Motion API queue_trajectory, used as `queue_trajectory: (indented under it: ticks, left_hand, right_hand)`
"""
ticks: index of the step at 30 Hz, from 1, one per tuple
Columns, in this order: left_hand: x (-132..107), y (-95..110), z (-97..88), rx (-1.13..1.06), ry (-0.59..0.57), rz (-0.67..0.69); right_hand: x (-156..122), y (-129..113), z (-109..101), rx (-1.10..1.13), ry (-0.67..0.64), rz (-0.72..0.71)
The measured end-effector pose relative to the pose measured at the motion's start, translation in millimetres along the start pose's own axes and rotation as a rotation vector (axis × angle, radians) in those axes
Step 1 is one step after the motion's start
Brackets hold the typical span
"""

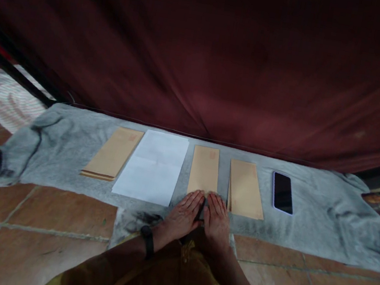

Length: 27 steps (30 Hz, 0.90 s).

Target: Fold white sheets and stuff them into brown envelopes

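A brown paper envelope (pixel 204 170) lies in the middle of the grey cloth. On its near end rest my left hand (pixel 183 214) and my right hand (pixel 216 219), side by side. Both have their fingers stretched out flat, and the thumbs come close together. Left of the envelope is a stack of white paper sheets (pixel 152 168) with a crease across it. Further left sits a stack of brown envelopes (pixel 113 153). Just right of my right hand, more brown envelopes (pixel 246 189) lie slightly fanned.
A phone (pixel 282 193) with a dark screen and pale purple case lies to the right. The grey cloth (pixel 320 213) covers a long, narrow surface. Behind it hangs a dark red curtain (pixel 224 70). Tiled floor (pixel 64 218) shows in front, and a striped cloth (pixel 8 97) at far left.
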State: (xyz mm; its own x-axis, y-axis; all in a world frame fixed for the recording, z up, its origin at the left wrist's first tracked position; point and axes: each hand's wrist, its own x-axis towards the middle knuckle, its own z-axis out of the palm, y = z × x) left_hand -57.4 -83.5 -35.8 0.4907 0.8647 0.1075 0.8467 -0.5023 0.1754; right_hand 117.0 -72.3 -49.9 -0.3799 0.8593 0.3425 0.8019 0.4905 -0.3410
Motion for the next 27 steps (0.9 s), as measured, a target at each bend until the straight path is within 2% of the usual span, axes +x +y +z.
queue_trajectory:
  ticks: [4,8,12,20,27]
  left_hand:
    - [0,1,4.6,0.016,-0.021,-0.014]
    - [1,-1,0.8,0.031,-0.042,0.018]
    - [-1,-8,-6.6,0.044,-0.031,0.041]
    - [-17,-22,-13.6,0.05,-0.002,-0.015]
    - [-18,-14,-13.8,0.094,0.014,-0.062]
  right_hand:
    - [5,-7,-1,0.034,-0.064,-0.09]
    - [4,-10,1,-0.024,-0.052,-0.036]
    - [-1,-6,2,-0.095,-0.031,-0.042]
    - [-6,-1,-1,-0.145,-0.011,-0.018]
    - [-8,0,2,-0.142,0.011,-0.018]
